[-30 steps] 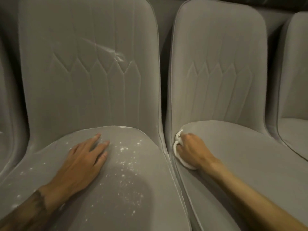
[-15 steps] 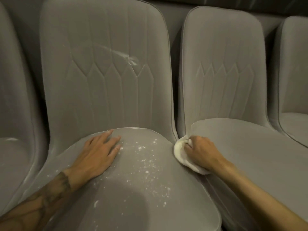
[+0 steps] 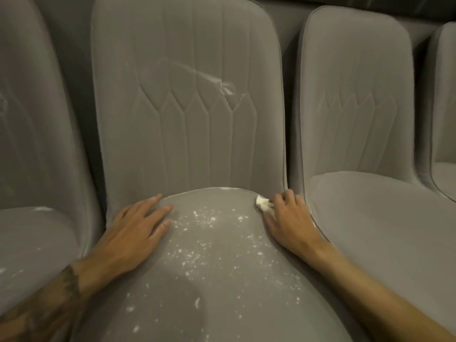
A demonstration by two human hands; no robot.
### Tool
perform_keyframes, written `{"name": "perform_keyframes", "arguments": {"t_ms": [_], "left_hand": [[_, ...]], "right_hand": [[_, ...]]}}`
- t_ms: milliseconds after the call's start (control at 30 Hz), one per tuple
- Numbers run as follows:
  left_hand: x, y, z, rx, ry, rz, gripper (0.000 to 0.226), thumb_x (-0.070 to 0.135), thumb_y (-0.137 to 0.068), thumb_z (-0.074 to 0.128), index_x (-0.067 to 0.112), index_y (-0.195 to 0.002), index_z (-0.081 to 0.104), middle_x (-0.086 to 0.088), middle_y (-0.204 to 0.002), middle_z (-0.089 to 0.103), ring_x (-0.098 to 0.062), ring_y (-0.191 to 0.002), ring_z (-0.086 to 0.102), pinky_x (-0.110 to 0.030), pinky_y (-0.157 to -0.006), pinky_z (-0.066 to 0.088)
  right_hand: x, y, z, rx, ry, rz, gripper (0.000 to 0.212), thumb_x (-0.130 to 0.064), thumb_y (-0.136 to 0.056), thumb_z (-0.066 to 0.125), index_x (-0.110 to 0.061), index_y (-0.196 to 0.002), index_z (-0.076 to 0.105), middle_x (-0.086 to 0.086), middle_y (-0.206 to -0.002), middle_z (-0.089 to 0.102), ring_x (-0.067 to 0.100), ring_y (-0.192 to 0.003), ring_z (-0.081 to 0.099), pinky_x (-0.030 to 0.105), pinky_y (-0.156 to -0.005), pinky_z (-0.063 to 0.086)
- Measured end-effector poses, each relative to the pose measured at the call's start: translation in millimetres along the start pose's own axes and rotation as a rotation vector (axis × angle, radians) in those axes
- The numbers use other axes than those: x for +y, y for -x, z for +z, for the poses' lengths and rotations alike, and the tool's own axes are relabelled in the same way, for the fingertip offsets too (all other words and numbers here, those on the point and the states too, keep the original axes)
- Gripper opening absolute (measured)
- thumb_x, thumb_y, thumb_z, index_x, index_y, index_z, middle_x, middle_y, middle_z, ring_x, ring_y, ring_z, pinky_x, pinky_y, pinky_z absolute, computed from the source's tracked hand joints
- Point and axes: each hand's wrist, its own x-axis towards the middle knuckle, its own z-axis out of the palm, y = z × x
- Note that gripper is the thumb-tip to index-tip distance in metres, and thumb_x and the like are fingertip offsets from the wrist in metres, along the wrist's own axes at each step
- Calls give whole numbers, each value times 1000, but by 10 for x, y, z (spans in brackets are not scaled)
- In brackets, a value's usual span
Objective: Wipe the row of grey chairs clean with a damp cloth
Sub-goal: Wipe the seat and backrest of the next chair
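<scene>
Middle chair (image 3: 187, 119) flanked by left chair (image 3: 29, 144) at 9 o'clock and right chair (image 3: 357, 119) at 3 o'clock, fourth chair (image 3: 444, 119) placed beyond that, specks (image 3: 197, 243) scattered on the middle seat, left hand (image 3: 133, 233) laid there at 10 o'clock, cloth (image 3: 262, 204) held under right hand (image 3: 288, 220) at 2 o'clock.

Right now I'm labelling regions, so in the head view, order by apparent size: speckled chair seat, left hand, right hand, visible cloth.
speckled chair seat
left hand and right hand, roughly alike
cloth, mostly hidden
</scene>
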Motion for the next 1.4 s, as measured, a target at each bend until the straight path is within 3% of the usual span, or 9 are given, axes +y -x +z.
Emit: {"name": "perform_keyframes", "arguments": {"t_ms": [200, 367, 567, 667, 833, 1067, 1167, 1300, 1400], "left_hand": [[-187, 305, -45, 20, -9, 30, 71, 62, -96, 13, 38, -159, 37, 11, -168, 27, -11, -153, 27, -28, -123, 14], [-242, 418, -55, 61, 68, 61, 77, 70, -94, 12, 36, -154, 46, 12, -161, 39, -9, -148, 35, -26, -120, 18], [-278, 453, 34, 216, -5, 103, 57, 50, -104, 29, 21, -138, 65, -1, -144, 60, -19, -131, 53, -33, -110, 31], [-259, 472, 62, 261, -95, 105, 53, 42, -105, 32, 15, -134, 67, -7, -141, 61, -25, -129, 55, -42, -109, 35], [-201, 476, 53, 276, -136, 61, 55, 45, -104, 31, 16, -134, 67, -5, -141, 61, -24, -130, 51, -38, -109, 30], [-163, 489, 55, 284, -189, 54, 55, 40, -104, 32, 11, -133, 68, -9, -137, 64, -31, -128, 58, -41, -108, 34], [-151, 496, 70, 310, -203, 60, 54, 38, -103, 33, 8, -130, 70, -12, -133, 66, -34, -124, 60, -41, -107, 33], [-173, 526, 48, 339, -227, 44, 53, 38, -103, 34, 7, -126, 71, -16, -135, 65, -41, -127, 57, -50, -107, 37], [-263, 560, 43, 319, -205, 11, 51, 42, -102, 36, 14, -126, 72, -12, -139, 63, -41, -134, 50, -52, -108, 34]], "right_hand": [[-467, -476, 105, -77, -170, -30, 37, -33, -108, 35, -6, -125, 54, 14, -122, 49, 35, -112, 50, 43, -98, 40], [-688, -296, 151, -36, -295, -330, 36, -41, -105, 40, -11, -114, 59, 7, -113, 55, 26, -95, 55, 37, -86, 43], [-322, -523, 151, -21, -107, 18, 29, -25, -108, 31, -5, -116, 50, 18, -120, 49, 36, -99, 54, 42, -84, 43], [-708, -573, 240, -26, -219, -93, 28, -12, -103, 30, -3, -119, 52, 18, -119, 52, 34, -102, 50, 38, -81, 40], [-909, -454, 227, -5, -277, -462, 32, -34, -106, 39, -7, -112, 55, 13, -108, 51, 35, -86, 55, 40, -73, 40], [-357, -700, 221, -23, -63, -92, 23, -14, -103, 34, -5, -118, 50, 17, -121, 51, 37, -103, 58, 41, -82, 42], [-818, -713, 251, -37, -189, -147, 25, -10, -103, 36, -3, -123, 49, 19, -125, 50, 37, -109, 54, 40, -91, 41], [-1115, -481, 206, -74, -343, -411, 26, -27, -106, 41, -6, -117, 51, 16, -117, 51, 36, -95, 54, 41, -82, 39], [-784, -454, 147, -59, -211, -356, 32, -38, -106, 39, -12, -119, 51, 12, -117, 52, 35, -98, 56, 43, -84, 43]]}}
